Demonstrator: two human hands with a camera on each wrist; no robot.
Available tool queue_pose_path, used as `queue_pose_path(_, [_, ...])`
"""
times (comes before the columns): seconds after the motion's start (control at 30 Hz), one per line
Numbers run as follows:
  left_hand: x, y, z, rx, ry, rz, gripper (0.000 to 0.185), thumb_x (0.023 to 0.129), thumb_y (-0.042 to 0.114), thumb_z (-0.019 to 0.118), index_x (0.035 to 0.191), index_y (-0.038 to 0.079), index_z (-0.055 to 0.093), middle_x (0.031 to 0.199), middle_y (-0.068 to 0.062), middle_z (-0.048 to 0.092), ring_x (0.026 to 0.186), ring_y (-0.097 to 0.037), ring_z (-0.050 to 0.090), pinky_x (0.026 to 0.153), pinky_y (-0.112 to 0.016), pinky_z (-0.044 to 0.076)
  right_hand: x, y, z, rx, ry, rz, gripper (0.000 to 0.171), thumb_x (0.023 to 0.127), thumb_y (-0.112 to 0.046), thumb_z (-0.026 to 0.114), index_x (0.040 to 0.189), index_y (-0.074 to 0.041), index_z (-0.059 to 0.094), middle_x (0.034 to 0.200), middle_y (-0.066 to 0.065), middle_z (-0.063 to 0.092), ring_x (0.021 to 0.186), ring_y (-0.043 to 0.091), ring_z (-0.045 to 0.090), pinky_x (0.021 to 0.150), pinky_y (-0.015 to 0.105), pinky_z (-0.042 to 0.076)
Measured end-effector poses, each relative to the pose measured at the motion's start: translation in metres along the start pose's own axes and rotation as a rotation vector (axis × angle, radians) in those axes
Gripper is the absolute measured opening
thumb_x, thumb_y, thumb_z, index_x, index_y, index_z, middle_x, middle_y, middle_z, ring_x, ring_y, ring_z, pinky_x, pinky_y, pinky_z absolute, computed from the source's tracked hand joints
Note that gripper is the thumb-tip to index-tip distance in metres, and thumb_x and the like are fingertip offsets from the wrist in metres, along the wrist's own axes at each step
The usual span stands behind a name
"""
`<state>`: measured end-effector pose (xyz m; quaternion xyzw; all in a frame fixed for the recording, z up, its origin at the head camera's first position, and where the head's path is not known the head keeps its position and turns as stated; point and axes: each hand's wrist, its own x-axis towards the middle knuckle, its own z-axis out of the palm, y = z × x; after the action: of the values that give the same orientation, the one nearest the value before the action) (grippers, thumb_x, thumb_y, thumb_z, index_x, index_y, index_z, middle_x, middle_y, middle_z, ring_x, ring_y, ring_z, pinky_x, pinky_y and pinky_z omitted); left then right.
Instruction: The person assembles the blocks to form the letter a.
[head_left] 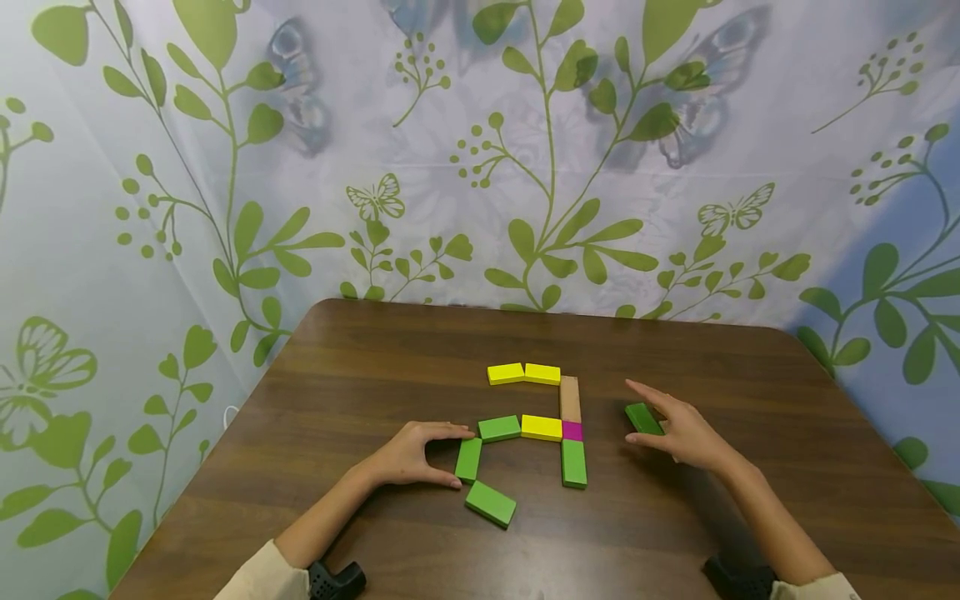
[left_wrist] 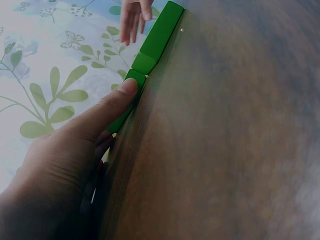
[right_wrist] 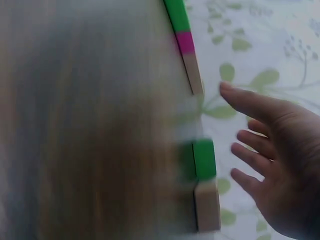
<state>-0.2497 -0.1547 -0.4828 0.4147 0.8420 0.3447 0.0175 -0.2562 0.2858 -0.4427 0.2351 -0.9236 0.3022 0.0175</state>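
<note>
In the head view my left hand (head_left: 411,452) pinches a green block (head_left: 468,460) by its ends, between thumb and fingers. The left wrist view shows that thumb on the block (left_wrist: 131,102), which meets another green block (left_wrist: 157,37). My right hand (head_left: 690,433) is spread, with a loose green block (head_left: 643,418) between its thumb and fingers in the head view. In the right wrist view this hand (right_wrist: 280,150) has straight, parted fingers, apart from the loose block (right_wrist: 204,159). A plain wooden block (right_wrist: 207,206) lies beside it; in the head view I cannot see that one.
Two yellow blocks (head_left: 542,373) form a row at the back. A plain wooden block (head_left: 570,400), a magenta block (head_left: 572,431) and a green block (head_left: 573,464) run down the right side. Another green block (head_left: 491,503) lies nearest me on the brown table (head_left: 375,350). Patterned cloth (head_left: 420,250) hangs behind.
</note>
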Motion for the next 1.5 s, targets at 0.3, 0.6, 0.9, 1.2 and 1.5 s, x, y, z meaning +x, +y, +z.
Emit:
queue_pose_path(0.3, [0.000, 0.001, 0.001, 0.009, -0.002, 0.007, 0.062, 0.072, 0.048, 0.069, 0.127, 0.024, 0.051, 0.127, 0.010, 0.051, 0.119, -0.012, 0.045, 0.094, -0.036, 0.041, -0.010, 0.018, -0.004, 0.052, -0.132, 0.102, 0.075, 0.075, -0.034, 0.071, 0.138, -0.017, 0.035, 0.109, 0.009, 0.049, 0.051, 0.010, 0.047, 0.044, 0.026, 0.045])
queue_pose_path(0.6, [0.002, 0.000, 0.002, 0.025, 0.003, 0.029, 0.063, 0.072, 0.048, 0.069, 0.127, 0.022, 0.052, 0.127, 0.008, 0.052, 0.117, -0.011, 0.047, 0.093, -0.034, 0.042, -0.012, 0.019, -0.001, -0.004, -0.052, 0.026, 0.066, 0.075, -0.032, 0.072, 0.132, -0.012, 0.045, 0.124, 0.010, 0.049, 0.088, 0.021, 0.054, 0.053, 0.026, 0.048])
queue_pose_path(0.9, [0.002, 0.000, 0.002, 0.036, -0.001, 0.024, 0.064, 0.071, 0.048, 0.070, 0.127, 0.023, 0.052, 0.127, 0.009, 0.051, 0.119, -0.012, 0.045, 0.095, -0.036, 0.041, -0.016, -0.052, 0.007, -0.055, -0.018, -0.218, 0.066, 0.073, -0.038, 0.071, 0.132, -0.022, 0.046, 0.130, -0.004, 0.049, 0.116, 0.015, 0.048, 0.087, 0.038, 0.046])
queue_pose_path(1.2, [0.003, 0.000, 0.000, 0.039, 0.032, 0.031, 0.064, 0.070, 0.048, 0.071, 0.126, 0.024, 0.053, 0.126, 0.006, 0.053, 0.119, -0.016, 0.046, 0.095, -0.038, 0.041, -0.023, -0.113, 0.047, -0.019, -0.275, -0.490, 0.066, 0.076, -0.037, 0.069, 0.134, -0.018, 0.043, 0.133, -0.002, 0.047, 0.118, 0.015, 0.047, 0.088, 0.034, 0.046])
queue_pose_path(1.5, [0.003, 0.000, 0.000, 0.053, 0.029, 0.028, 0.064, 0.070, 0.049, 0.071, 0.126, 0.024, 0.053, 0.126, 0.006, 0.053, 0.119, -0.017, 0.046, 0.094, -0.039, 0.041, -0.026, -0.112, 0.072, 0.052, -0.470, -0.467, 0.064, 0.082, -0.032, 0.065, 0.138, -0.020, 0.037, 0.137, -0.004, 0.041, 0.120, 0.011, 0.043, 0.090, 0.029, 0.044])
